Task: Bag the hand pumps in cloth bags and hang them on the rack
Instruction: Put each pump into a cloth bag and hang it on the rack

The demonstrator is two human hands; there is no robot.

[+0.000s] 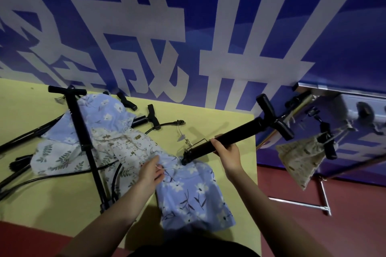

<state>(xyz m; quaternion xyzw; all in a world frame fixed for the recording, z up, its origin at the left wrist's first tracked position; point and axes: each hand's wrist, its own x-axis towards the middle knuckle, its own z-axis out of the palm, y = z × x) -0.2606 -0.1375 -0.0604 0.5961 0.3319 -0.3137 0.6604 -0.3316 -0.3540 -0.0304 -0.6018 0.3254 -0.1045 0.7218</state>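
Note:
My right hand (226, 153) grips the barrel of a black hand pump (236, 134), which slants from its T-handle at upper right down to its foot end at the mouth of a blue flowered cloth bag (194, 196). My left hand (151, 170) pinches the bag's white drawstring at that mouth. The bag lies flat on the yellow table (62, 198). At right, a beige patterned bag (300, 159) with a pump handle sticking out hangs on the metal rack (325, 89).
More cloth bags (100, 131) lie piled on the table's left half, with another long black pump (83, 142) across them and several pumps and hoses around. A blue banner with white characters (188, 27) stands behind. Red floor lies to the right.

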